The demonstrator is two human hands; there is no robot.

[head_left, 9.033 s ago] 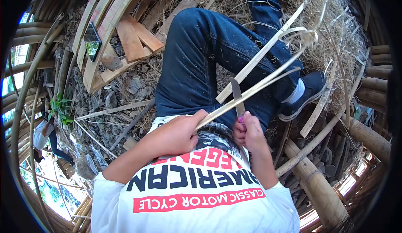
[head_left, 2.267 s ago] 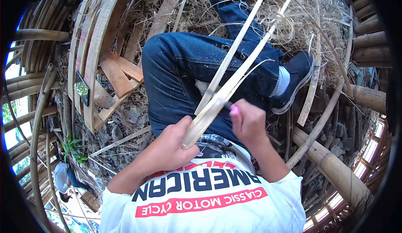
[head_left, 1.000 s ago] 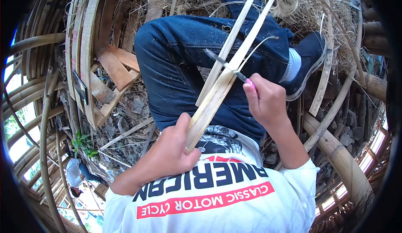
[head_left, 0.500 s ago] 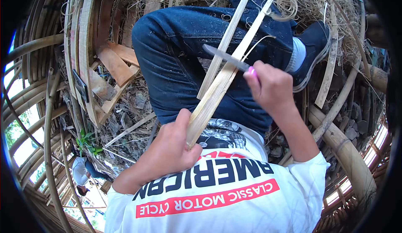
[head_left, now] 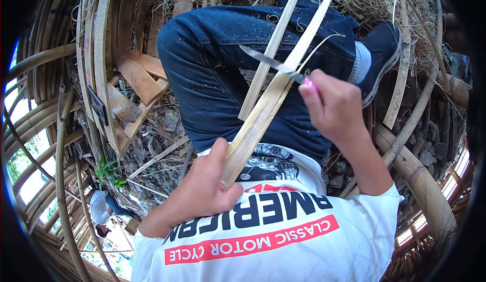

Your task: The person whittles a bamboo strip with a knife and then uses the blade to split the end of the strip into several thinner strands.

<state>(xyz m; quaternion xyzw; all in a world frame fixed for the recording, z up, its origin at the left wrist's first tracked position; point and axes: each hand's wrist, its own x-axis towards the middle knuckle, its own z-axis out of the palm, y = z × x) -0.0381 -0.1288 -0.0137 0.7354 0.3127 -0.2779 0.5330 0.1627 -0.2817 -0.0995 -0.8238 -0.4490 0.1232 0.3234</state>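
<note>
My left hand (head_left: 210, 180) is closed round the near end of a pale bamboo strip (head_left: 260, 114), which slants up and away across my lap. In my right hand (head_left: 334, 104) is a knife (head_left: 271, 62) with a pink handle; its blade lies across the strip. A thin curled shaving (head_left: 318, 45) stands off the strip's right side just beyond the blade. Beside the strip on the left, a second bamboo strip (head_left: 271, 54) rests over my leg, touched by neither hand.
Wood blocks (head_left: 140, 82) and long planks (head_left: 104, 54) stand at left, with a phone-like dark object (head_left: 97, 104) against them. Shavings (head_left: 374, 8) heap up beyond my foot. A thick bamboo pole (head_left: 417, 178) lies at right. Another person (head_left: 101, 208) is in the distance at lower left.
My right hand and the knife have shifted slightly to the right. The thin shaving reaches a little farther up and right. My left hand keeps its hold on the strip.
</note>
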